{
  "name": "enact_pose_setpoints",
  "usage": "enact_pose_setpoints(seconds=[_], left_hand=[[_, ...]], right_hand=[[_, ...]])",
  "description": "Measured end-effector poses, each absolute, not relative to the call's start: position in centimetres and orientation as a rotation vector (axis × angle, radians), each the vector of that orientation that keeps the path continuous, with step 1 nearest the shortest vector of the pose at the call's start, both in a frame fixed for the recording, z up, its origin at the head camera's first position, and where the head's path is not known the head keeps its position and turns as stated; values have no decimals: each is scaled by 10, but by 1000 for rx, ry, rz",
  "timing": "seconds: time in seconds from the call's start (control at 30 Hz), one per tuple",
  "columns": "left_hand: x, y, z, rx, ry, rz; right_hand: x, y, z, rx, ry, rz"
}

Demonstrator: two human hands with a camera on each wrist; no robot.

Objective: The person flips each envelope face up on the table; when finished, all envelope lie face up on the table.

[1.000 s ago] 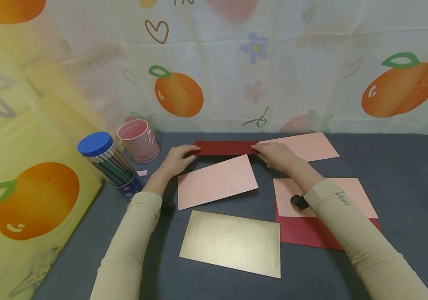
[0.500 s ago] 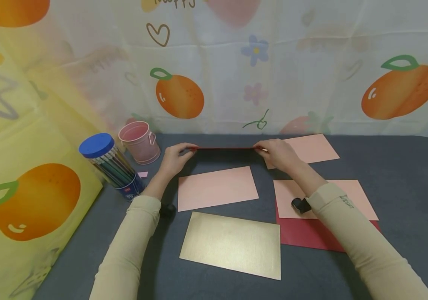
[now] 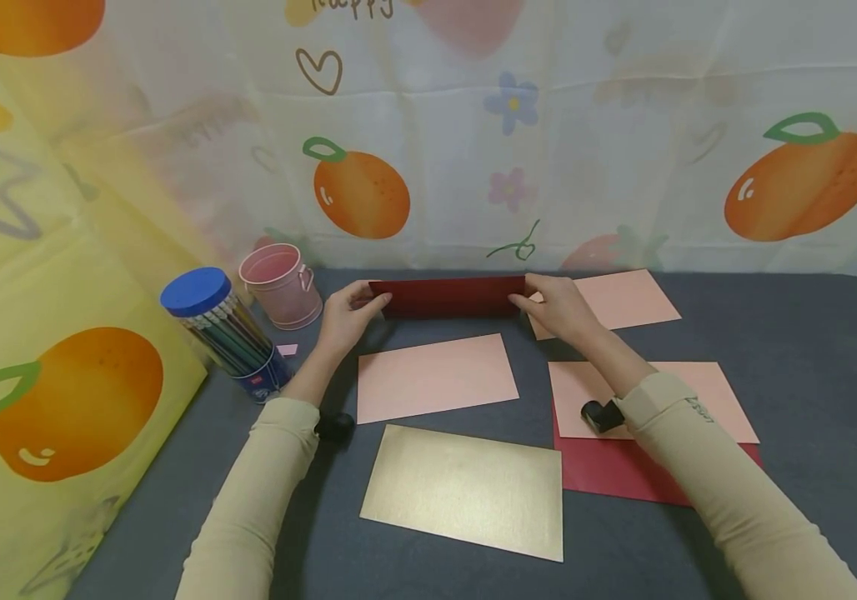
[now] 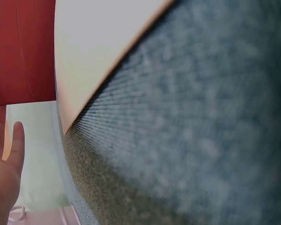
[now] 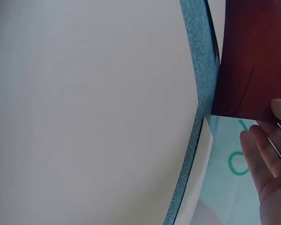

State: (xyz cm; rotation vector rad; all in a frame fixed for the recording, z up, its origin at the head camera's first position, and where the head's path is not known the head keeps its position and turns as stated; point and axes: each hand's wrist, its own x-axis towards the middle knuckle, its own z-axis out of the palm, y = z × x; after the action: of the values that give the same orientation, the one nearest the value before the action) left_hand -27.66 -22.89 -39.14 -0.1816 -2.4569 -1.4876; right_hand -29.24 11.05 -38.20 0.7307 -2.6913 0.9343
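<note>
1. A printed cloth hangs behind the table, whose dark top bears everything else.
2. A gold sheet lies nearest the person, touched by neither hand.
3. A pink sheet lies just beyond it. On the right, another pink sheet overlaps a red sheet, and a third pink sheet lies near the back edge, partly behind the right hand.
4. The dark red envelope, as its seam lines suggest it to be, is between the hands near the back of the table. It appears raised, one broad face tilted toward the person. The step in hand looks like holding it by both ends to turn or inspect it.
5. A blue-lidded tub of pencils stands on the left, tilted in view, with a pink bucket just behind it.
6. The left hand pinches the envelope's left end, thumb on the near face; the right hand pinches the right end likewise. Any next move probably calls for both grips acting evenly, so the paper neither bends nor slips.
7. A small pink scrap lies beside the tub.
</note>
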Motion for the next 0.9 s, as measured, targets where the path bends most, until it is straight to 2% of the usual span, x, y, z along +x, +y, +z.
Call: enact_pose_setpoints(seconds=[0.9], left_hand=[[-276, -231, -393, -169, -2466, -1476]], right_hand=[[-294, 110, -386, 713, -2755, 1057]])
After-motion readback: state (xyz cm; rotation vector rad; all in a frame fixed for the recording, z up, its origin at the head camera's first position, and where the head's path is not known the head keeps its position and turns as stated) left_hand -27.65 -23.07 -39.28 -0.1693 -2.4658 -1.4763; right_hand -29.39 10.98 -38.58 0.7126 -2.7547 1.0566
